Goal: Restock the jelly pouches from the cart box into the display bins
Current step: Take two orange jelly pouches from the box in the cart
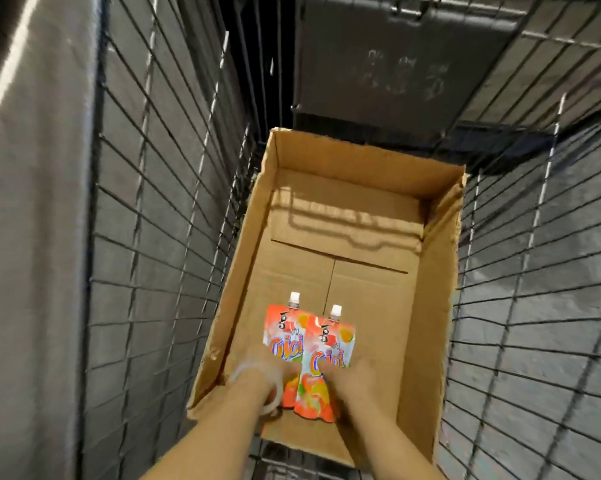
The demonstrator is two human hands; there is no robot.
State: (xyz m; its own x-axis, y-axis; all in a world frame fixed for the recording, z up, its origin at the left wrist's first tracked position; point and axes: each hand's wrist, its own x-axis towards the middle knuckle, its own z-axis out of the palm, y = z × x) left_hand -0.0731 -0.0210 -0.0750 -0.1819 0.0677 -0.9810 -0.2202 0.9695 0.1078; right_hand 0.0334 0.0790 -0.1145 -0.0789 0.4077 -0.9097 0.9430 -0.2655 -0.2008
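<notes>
Two orange jelly pouches with white caps lie side by side at the near end of an open cardboard box [427, 306] in the wire cart. My left hand [268, 372] lies on the lower part of the left pouch [283, 329], with a pale band around its wrist. My right hand [347, 375] lies on the lower part of the right pouch [330, 344]. Motion blur hides whether the fingers curl round the pouches. The far part of the box floor is bare cardboard.
Black wire cart walls [153, 237] rise close on the left and right of the box. A dark plastic panel [396, 53] closes the far end of the cart. Grey floor shows through the mesh.
</notes>
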